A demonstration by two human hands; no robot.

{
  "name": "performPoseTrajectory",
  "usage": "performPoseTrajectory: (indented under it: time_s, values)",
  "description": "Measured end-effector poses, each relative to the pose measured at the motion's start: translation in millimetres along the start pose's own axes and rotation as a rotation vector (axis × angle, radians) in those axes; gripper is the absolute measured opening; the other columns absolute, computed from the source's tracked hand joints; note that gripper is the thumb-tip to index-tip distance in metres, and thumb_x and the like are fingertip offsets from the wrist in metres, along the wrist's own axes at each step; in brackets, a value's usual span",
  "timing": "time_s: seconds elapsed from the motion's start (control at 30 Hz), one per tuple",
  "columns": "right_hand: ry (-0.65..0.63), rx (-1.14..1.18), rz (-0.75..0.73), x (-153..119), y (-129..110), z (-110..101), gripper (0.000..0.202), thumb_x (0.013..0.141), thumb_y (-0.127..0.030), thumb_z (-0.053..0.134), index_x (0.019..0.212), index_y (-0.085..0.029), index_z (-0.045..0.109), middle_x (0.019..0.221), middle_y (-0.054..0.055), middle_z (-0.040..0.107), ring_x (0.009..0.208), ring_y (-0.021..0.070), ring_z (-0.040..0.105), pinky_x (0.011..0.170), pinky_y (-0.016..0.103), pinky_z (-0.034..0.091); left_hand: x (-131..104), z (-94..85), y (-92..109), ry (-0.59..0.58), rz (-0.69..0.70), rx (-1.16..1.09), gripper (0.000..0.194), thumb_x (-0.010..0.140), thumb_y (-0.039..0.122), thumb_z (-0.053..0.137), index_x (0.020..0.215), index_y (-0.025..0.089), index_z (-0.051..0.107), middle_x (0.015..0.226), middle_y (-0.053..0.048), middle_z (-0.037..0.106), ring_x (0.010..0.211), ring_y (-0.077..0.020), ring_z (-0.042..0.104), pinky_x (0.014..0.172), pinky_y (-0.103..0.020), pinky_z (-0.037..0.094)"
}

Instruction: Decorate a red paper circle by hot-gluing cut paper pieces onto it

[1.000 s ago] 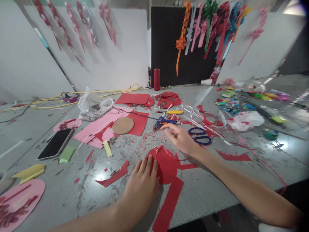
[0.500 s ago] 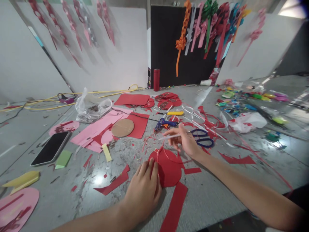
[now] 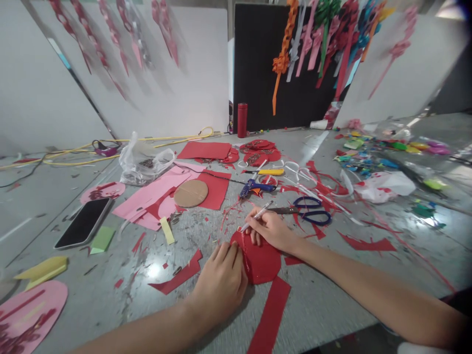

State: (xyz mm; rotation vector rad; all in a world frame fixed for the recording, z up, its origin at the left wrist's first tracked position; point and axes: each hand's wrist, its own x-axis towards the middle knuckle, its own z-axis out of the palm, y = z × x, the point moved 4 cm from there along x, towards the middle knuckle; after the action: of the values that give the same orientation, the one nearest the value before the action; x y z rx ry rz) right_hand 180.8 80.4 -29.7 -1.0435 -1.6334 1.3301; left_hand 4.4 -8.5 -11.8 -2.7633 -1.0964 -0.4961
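Pressing flat with fingers together, the left hand [image 3: 221,280] held down the left edge of a red paper disc [image 3: 262,260] that lay on the grey table [image 3: 324,305], near its front edge. The right hand [image 3: 271,228] rested on the disc's upper edge, its fingers pinched around a thin pale stick [image 3: 257,215] whose lower tip pointed down at the disc's top left rim. A long red strip [image 3: 271,314] ran from just below the disc toward the table's front edge, and a red offcut [image 3: 179,278] lay just left of the left hand. Beyond the right hand, close by, were blue-handled scissors [image 3: 309,211] and a blue glue gun [image 3: 254,187], with red slivers scattered between them. A cardboard circle [image 3: 191,192] sat on pink and red sheets farther left, and a phone [image 3: 84,222] lay well apart toward the left side. Bare table surface showed to the right of the strip, under the right forearm, and between the offcut and the phone.
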Motion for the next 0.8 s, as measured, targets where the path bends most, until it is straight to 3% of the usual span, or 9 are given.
performPoseTrajectory:
  time_s: [0.13, 0.2, 0.5, 0.8]
  values:
    - [0.015, -0.147, -0.043, -2.6, -10.6, -0.9, 0.034, 0.097, -0.057, 0.066, 0.098, -0.024, 0.058, 0.068, -0.001, 0.07, 0.054, 0.0162, 0.066, 0.054, 0.028, 0.053, 8.7, -1.0, -11.7, -0.067, 0.03, -0.054, 0.017, 0.093, 0.013, 0.051, 0.099, 0.015, 0.067, 0.102, -0.013, 0.067, 0.096, -0.0292, 0.059, 0.087, -0.048, 0.058]
    - [0.038, -0.223, -0.077, -3.5, -15.4, -2.3, 0.03, 0.097, -0.055, 0.067, 0.096, -0.025, 0.06, 0.068, -0.002, 0.068, 0.056, 0.0172, 0.067, 0.056, 0.03, 0.054, 11.7, -2.0, -15.8, -0.107, 0.004, -0.078, 0.014, 0.091, 0.013, 0.053, 0.096, 0.017, 0.065, 0.103, -0.012, 0.064, 0.097, -0.0292, 0.058, 0.087, -0.047, 0.057]
    - [0.018, -0.47, -0.152, 1.0, -19.7, -1.8, 0.032, 0.104, -0.054, 0.057, 0.094, -0.024, 0.063, 0.075, -0.001, 0.068, 0.064, 0.016, 0.067, 0.07, 0.031, 0.053, 9.6, 5.7, -18.5, -0.191, -0.018, -0.054, 0.032, 0.083, 0.005, 0.056, 0.112, 0.019, 0.059, 0.152, -0.016, 0.05, 0.128, -0.0343, 0.051, 0.105, -0.052, 0.051]
    - [0.016, -0.455, -0.148, 3.0, -15.6, -0.2, 0.035, 0.105, -0.055, 0.056, 0.093, -0.023, 0.063, 0.066, -0.004, 0.063, 0.057, 0.0139, 0.064, 0.065, 0.028, 0.05, 9.1, 7.1, -17.1, -0.255, 0.008, -0.008, 0.039, 0.082, 0.008, 0.059, 0.12, 0.017, 0.058, 0.155, -0.019, 0.05, 0.132, -0.0376, 0.051, 0.109, -0.055, 0.048]
